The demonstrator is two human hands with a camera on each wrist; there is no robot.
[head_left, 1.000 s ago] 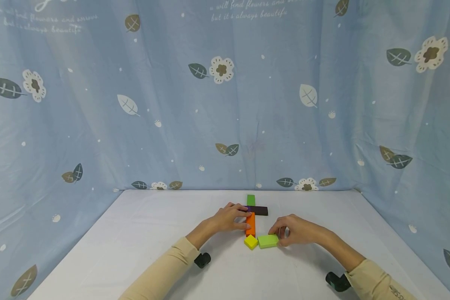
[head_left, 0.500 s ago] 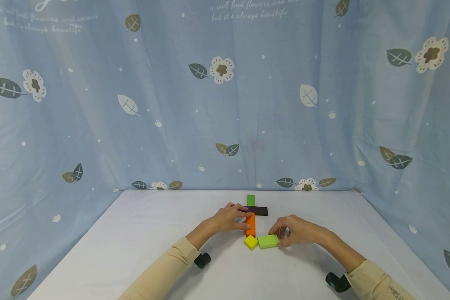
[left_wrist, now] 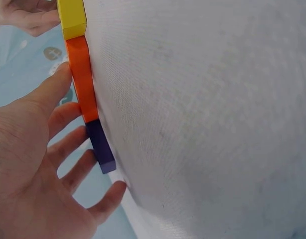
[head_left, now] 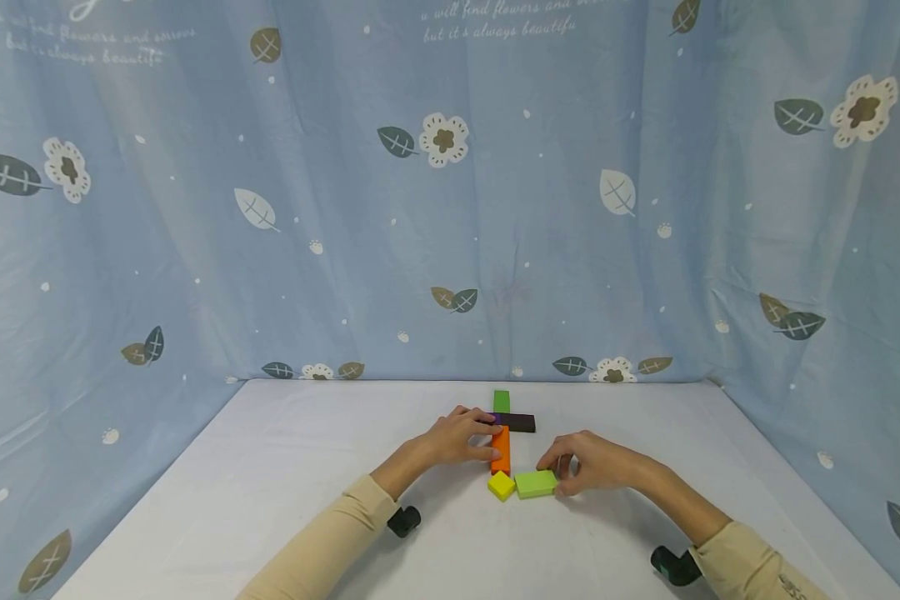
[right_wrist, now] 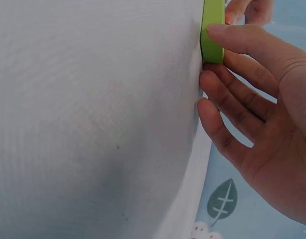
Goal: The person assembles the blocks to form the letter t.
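Observation:
My left hand rests beside and on an orange block. In the left wrist view its thumb touches the orange block's upper edge, and other fingertips lie at a dark purple block. The fingers there are spread and fairly straight. Close to the orange block's near end sits a yellow block, turned at an angle. My right hand pinches the right end of a light green block between thumb and forefinger. That block lies flat, its left end right at the yellow one.
Past the orange block, a black block extends right from the purple one. A green block stands behind them. All lie on a white-covered table, with a blue patterned curtain around its back and sides.

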